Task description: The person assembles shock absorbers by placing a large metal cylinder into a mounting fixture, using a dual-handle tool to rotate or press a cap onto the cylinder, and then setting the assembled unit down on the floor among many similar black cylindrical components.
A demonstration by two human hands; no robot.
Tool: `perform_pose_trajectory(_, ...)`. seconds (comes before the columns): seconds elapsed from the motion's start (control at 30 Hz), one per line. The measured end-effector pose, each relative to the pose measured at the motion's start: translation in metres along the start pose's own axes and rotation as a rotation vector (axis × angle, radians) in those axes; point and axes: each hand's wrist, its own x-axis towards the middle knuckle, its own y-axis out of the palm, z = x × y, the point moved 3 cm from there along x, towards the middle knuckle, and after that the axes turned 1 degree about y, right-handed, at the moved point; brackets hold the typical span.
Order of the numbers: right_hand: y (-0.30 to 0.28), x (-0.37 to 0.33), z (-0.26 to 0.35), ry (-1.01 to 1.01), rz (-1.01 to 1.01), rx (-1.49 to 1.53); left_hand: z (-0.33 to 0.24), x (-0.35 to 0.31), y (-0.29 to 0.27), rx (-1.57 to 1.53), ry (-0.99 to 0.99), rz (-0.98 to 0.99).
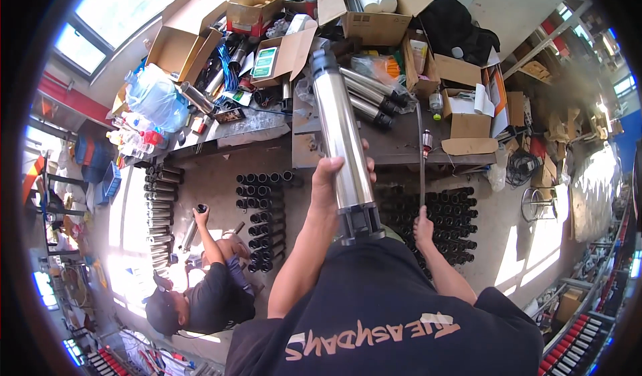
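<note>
My left hand is wrapped around a shiny steel pump cylinder, held up in front of me and tilted slightly. Dark fittings cap both of its ends, and the nearer one has an open cage shape. My right hand is closed around the lower end of a long thin metal rod. That rod reaches up past the workbench edge. Behind the raised cylinder, several similar steel cylinders lie on the workbench.
Rows of dark-ended cylinders stand on the floor and beneath the bench. Another person crouches at the left, holding a cylinder. Cardboard boxes crowd the back of the bench. A bagged water jug stands at the left.
</note>
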Motion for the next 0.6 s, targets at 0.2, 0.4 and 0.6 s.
perform_pose_trajectory(0.2, 0.077, 0.035, 0.005, 0.102, 0.007, 0.157, -0.034, -0.003, 0.020, 0.264, 0.272, -0.099)
perform_pose_trajectory(0.4, 0.106, 0.089, 0.029, 0.172, 0.207, 0.495, 0.002, 0.013, -0.042, -0.195, -0.100, 0.055)
perform_pose_trajectory(0.6, 0.097, 0.087, -0.014, 0.123, 0.275, 0.129, -0.009, -0.007, -0.046, -0.361, -0.034, 0.152)
